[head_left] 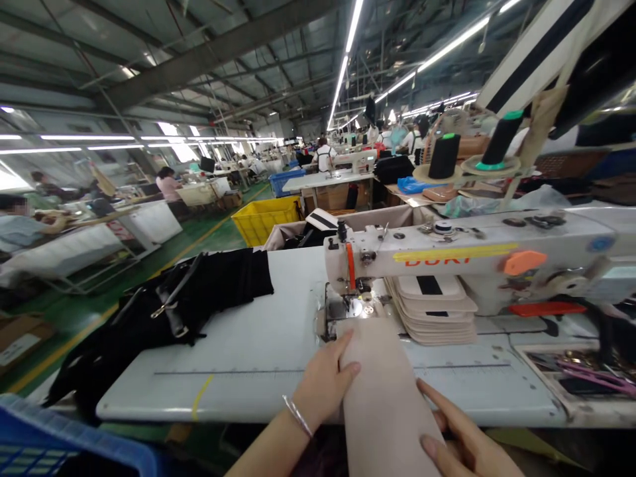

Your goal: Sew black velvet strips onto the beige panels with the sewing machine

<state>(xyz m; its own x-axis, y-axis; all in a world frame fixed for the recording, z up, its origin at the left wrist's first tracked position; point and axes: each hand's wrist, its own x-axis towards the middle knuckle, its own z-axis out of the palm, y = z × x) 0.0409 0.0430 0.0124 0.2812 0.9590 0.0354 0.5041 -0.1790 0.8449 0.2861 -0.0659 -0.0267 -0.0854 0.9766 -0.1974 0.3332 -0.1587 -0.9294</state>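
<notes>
A long beige fabric strip (380, 384) lies on the white sewing table (248, 351), its far end under the presser foot (354, 306) of a white sewing machine (472, 255). My left hand (322, 384), with a bracelet on the wrist, pinches the strip's left edge between thumb and fingers. My right hand (460, 434) lies along the strip's right edge with its fingers stretched out flat on the fabric near the table's front edge.
A stack of beige pieces (432, 308) sits under the machine arm. Black bags and straps (163, 308) are heaped at the table's left. A tray of small tools (581, 371) is at the right. Yellow bin (263, 217), thread cones (444, 156) and other workers are beyond.
</notes>
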